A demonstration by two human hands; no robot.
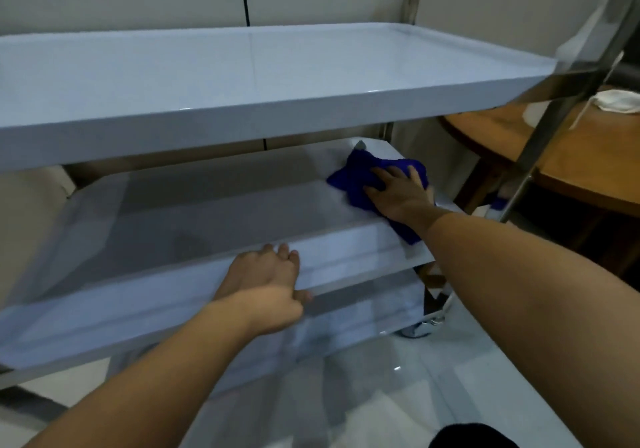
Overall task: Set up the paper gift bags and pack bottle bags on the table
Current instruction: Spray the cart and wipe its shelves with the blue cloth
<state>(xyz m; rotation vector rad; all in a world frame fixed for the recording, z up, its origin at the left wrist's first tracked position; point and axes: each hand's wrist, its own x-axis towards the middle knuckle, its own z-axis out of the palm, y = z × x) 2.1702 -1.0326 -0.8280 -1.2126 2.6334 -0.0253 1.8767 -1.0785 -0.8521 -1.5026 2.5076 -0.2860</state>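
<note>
Fingers flat, the right hand [398, 191] presses a blue cloth [367, 177] onto the cart's middle shelf [207, 212] while the left hand [268, 281] grips its front edge, seemingly steadying it.

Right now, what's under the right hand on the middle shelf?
A blue cloth, pressed flat by the right hand against the middle shelf. The shelf surface beneath the cloth is covered.
</note>
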